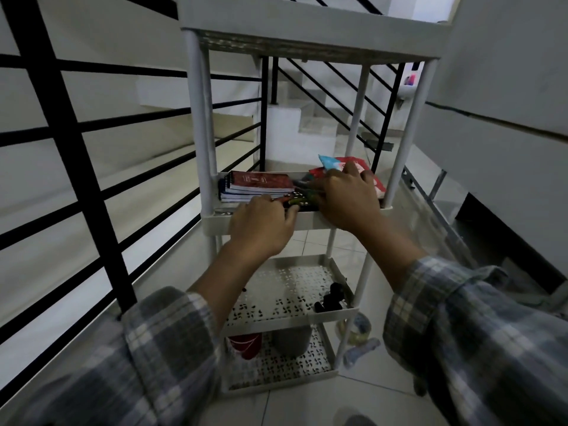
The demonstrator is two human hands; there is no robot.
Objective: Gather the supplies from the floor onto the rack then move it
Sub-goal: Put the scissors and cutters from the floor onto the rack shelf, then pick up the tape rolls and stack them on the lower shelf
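Head view: both hands working at rack (pixel 310 221) mid shelf. Left hand (pixel 261 227) curling around pens (pixel 299 200); right hand (pixel 347 198) pressing flat, holding nothing visible. Notebooks (pixel 256 186) beyond left hand, already shelved. Tape (pixel 358 329) below right arm, seemingly awaiting pickup; moving rack remaining.

a home stairwell landing is shown. black metal railings (pixel 76 155) and white tiled stairs (pixel 295 124) are seen beside plain white walls (pixel 498 87), and a pale tiled floor (pixel 310 404) lies underfoot.
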